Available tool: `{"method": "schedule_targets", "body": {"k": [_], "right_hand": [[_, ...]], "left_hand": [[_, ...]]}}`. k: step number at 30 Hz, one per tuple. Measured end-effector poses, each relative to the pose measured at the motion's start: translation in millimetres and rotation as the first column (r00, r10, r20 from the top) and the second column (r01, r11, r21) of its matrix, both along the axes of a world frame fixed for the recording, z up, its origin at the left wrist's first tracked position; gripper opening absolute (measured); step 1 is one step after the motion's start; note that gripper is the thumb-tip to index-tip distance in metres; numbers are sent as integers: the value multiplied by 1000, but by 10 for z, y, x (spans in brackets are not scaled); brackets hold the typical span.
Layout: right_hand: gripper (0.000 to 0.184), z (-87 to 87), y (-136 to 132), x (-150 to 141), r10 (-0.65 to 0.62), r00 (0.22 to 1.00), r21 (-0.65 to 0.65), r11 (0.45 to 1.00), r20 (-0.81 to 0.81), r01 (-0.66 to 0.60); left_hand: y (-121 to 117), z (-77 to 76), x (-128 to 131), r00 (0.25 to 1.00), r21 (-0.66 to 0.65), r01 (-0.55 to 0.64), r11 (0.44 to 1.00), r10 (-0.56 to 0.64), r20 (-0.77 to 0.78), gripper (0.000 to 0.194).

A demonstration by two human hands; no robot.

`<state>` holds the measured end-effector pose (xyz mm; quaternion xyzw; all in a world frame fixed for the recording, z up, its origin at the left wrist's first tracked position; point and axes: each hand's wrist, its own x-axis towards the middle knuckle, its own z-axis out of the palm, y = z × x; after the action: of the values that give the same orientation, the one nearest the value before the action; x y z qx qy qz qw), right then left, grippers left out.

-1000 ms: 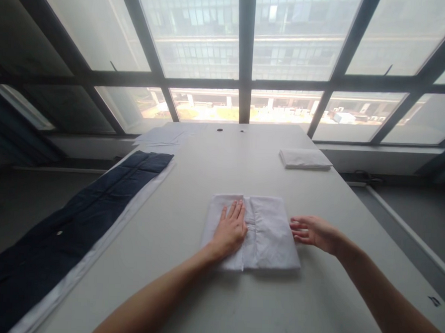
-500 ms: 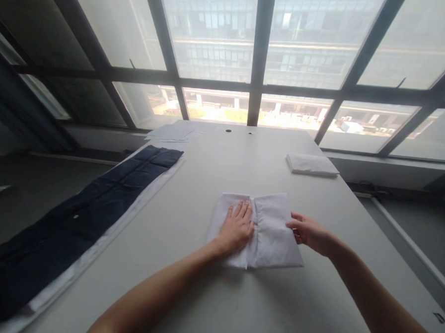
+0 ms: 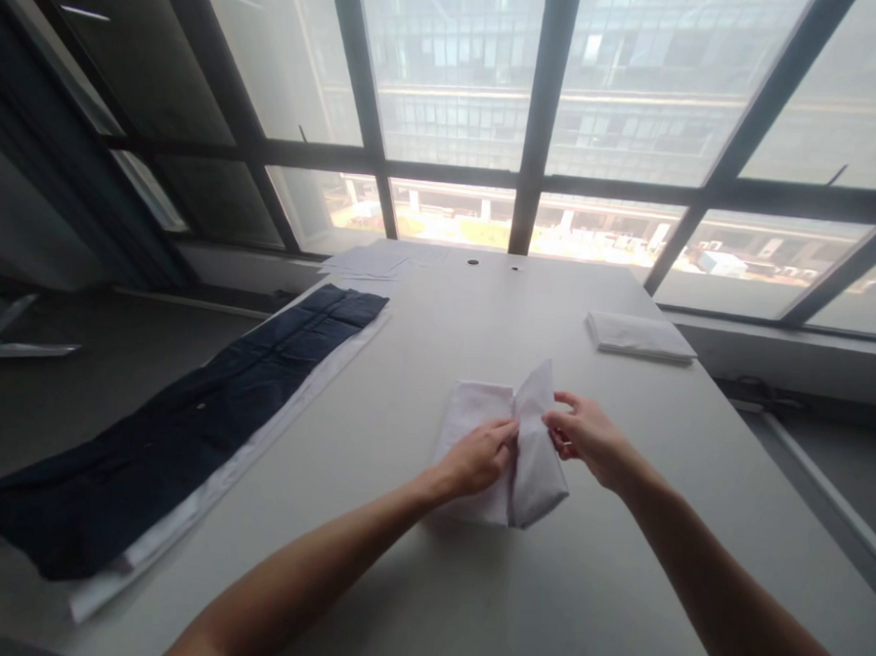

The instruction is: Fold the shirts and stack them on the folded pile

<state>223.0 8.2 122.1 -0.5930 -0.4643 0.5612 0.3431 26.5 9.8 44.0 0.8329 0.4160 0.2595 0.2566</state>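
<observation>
A folded white cloth (image 3: pixel 478 404) lies on the table in front of me, with a crease down its middle. My left hand (image 3: pixel 481 455) rests at that crease, its fingers bunched together and closed on the fabric there. With its fingertips, my right hand (image 3: pixel 586 436) grips the outer edge of the cloth's right half. That half stands tilted up off the table, while the left half stays flat. The right hand's fingertips are partly hidden behind the raised fabric.
Dark navy trousers (image 3: pixel 206 409) lie along the table's left side over white fabric (image 3: pixel 278 427). Another folded white cloth (image 3: pixel 639 336) sits near the right edge. White sheets (image 3: pixel 364 261) lie at the back left of the white table (image 3: pixel 438 328). Large windows stand behind it.
The cloth's right half has been lifted from flat and tilted up toward the left by my right hand. My left hand has gone from lying flat to bunched at the crease. The view has turned left.
</observation>
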Motion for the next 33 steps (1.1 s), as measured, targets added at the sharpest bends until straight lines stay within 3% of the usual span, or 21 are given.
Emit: {"method": "schedule_targets", "body": {"k": [2,4,8,10,12,14,16,19,21,23,26,30,33], "right_hand": [[59,8,17,-87,8,1000,21,1000,14,-8],[62,14,37,-179,20,1000,50,999,24,-21],[65,6,64,-460,34,998,84,996,49,-38],[68,-36,62,-644,80,996,88,993,31,-83],[70,-116,61,-803,169,985,97,981,-25,-166],[65,-237,81,-883,252,965,134,961,-79,-240],[50,-392,136,-859,245,968,213,950,-61,-227],[35,-666,266,-689,4,995,419,907,98,-45],[36,-846,341,-567,-191,963,544,837,189,59],[41,-998,381,-493,-285,931,605,791,227,94],[51,-1139,376,-497,-278,931,606,792,238,81],[61,-1188,328,-612,-178,942,568,823,285,-17],[67,-1191,295,-675,-106,923,537,835,370,-119]], "left_hand": [[17,-9,-89,976,-116,-90,989,111,187,44],[45,-47,-179,897,-296,-141,945,249,365,39],[90,-162,-306,631,-646,51,762,477,612,35],[109,-194,-344,499,-710,150,688,567,655,37],[132,-196,-380,419,-731,244,637,610,672,44],[155,-179,-419,411,-743,325,586,619,669,51],[176,-167,-454,449,-758,352,548,612,651,44],[207,-187,-488,502,-786,286,548,613,610,37],[230,-213,-502,508,-803,248,541,634,584,42],[251,-232,-523,488,-813,272,515,654,578,44],[270,-234,-580,463,-805,347,481,659,593,43],[276,-218,-639,454,-783,414,464,640,620,43],[269,-220,-625,466,-799,387,461,650,601,47]]}}
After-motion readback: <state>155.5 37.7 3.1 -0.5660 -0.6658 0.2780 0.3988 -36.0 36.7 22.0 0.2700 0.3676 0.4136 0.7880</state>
